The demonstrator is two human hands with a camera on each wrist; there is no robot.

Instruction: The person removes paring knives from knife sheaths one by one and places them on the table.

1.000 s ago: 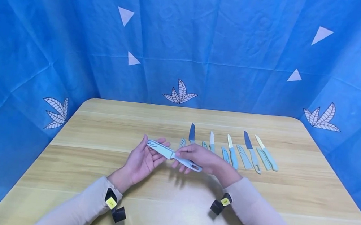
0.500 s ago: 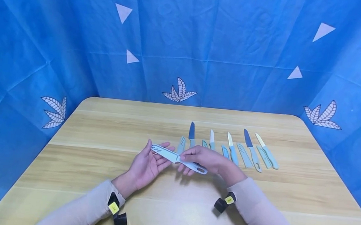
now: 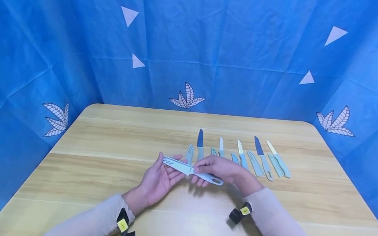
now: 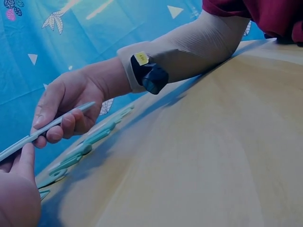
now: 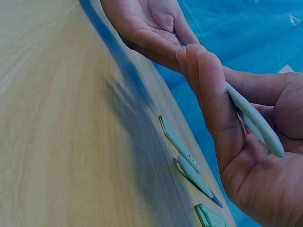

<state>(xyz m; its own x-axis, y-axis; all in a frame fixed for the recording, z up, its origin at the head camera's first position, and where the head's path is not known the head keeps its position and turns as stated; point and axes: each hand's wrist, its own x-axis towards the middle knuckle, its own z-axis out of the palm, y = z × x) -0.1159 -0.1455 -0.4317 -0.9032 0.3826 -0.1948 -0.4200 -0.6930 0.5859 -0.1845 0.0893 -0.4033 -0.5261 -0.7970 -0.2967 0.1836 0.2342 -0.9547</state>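
A sheathed knife (image 3: 178, 166) with a pale green handle, looped at the end, is held above the table. My right hand (image 3: 216, 167) pinches its handle near the sheath between thumb and fingers; the handle (image 5: 258, 120) also shows across the palm in the right wrist view. My left hand (image 3: 160, 181) is palm up, fingers extended beneath the slotted sheath and thumb raised beside its tip. In the left wrist view a fingertip (image 4: 27, 153) of the left hand is right at the underside of the sheath.
Beyond the hands, several bare knives lie in a row on the wooden table (image 3: 122, 134), among them a dark-bladed knife (image 3: 201, 139) and a pale-bladed knife (image 3: 279, 159). Slotted sheaths lie beside them, such as one sheath (image 3: 255, 163) at the right. A blue curtain (image 3: 169, 36) hangs behind.
Both hands have shifted slightly right and toward the person together with the sheathed knife. The grip looks the same, and the knives on the table have stayed in place.
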